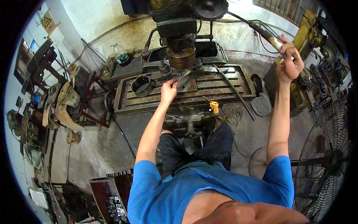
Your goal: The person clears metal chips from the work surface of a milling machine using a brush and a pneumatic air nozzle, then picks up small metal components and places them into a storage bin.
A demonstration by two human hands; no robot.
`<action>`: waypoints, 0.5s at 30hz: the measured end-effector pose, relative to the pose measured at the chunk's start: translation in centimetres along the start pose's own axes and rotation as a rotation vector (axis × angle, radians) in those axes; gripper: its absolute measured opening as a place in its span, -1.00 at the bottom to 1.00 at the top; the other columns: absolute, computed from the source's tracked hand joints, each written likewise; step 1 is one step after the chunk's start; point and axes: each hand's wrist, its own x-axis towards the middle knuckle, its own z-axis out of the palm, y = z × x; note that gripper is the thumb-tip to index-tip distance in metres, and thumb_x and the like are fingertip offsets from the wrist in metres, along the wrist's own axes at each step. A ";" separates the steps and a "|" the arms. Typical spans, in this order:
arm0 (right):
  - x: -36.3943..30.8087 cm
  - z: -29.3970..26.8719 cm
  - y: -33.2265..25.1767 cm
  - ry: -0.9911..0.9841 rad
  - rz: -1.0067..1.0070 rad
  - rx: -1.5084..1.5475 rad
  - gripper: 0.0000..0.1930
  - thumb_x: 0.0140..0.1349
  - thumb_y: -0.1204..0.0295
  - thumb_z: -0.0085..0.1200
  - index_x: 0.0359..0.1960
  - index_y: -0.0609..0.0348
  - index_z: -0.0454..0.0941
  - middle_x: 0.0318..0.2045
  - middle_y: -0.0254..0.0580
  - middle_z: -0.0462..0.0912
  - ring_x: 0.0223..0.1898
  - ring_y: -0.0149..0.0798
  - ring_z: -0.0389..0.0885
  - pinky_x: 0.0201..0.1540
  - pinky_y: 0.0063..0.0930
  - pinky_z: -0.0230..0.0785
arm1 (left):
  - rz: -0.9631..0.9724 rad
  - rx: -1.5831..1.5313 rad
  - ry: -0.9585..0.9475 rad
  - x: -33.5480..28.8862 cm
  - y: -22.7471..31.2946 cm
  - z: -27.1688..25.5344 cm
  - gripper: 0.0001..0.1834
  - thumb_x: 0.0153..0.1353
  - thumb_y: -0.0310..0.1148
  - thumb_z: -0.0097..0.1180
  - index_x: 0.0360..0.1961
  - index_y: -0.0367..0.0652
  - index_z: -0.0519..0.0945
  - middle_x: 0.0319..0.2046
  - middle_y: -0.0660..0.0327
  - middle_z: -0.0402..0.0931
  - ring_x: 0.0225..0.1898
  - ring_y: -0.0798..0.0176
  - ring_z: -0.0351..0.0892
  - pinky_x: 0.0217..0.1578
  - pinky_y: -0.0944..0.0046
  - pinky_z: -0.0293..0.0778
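Note:
My left hand [169, 90] is closed round a thin stick-like tool, perhaps a brush [184, 76], over the slotted machine table [220, 88]. The tool's tip points up towards the round cutter head [181, 57] of the milling machine. Just left of this hand stands a dark pot [142, 86] with liquid in it. Raised at the right, my right hand [289, 61] wraps round the pale end of a long lever [267, 36] that runs down from the machine head. A long metal bar [235, 93] leans across the table's right part.
A yellow air gun [213, 106] hangs at the table's front edge. A large plastic bottle [120, 53] stands behind at the left. A big fan [324, 160] is close to my right arm. A tray of metal parts [116, 203] sits at the lower left.

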 end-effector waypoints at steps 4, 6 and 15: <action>1.6 0.1 1.1 -0.033 -0.051 0.038 -0.77 -0.18 0.35 -0.05 -0.69 0.28 0.24 -0.59 -0.11 0.38 -0.27 0.00 0.42 0.01 -0.07 0.14 | 0.049 0.034 0.048 0.3 -0.9 0.1 -0.71 0.16 -0.36 -0.02 -0.17 -0.35 0.51 -0.67 0.23 0.41 -0.77 0.42 0.33 -0.71 0.36 0.26; 2.9 0.0 0.4 -0.028 -0.050 0.004 -0.78 -0.20 0.37 -0.06 -0.69 0.29 0.24 -0.60 -0.11 0.37 -0.28 -0.01 0.41 0.02 -0.05 0.14 | 0.066 0.011 0.048 0.8 -0.8 0.8 -0.71 0.16 -0.36 -0.01 -0.18 -0.35 0.51 -0.68 0.24 0.41 -0.78 0.42 0.33 -0.72 0.36 0.26; 12.4 -2.3 3.4 -0.302 -0.264 -0.166 -0.81 0.11 0.49 -0.11 -0.45 0.46 0.43 -0.40 -0.01 0.48 -0.15 -0.01 0.48 -0.03 -0.23 0.27 | 0.135 0.186 0.261 2.3 -0.9 2.0 -0.78 0.10 -0.39 0.01 -0.27 -0.26 0.57 -0.53 0.05 0.54 -0.55 0.16 0.54 -0.51 0.23 0.40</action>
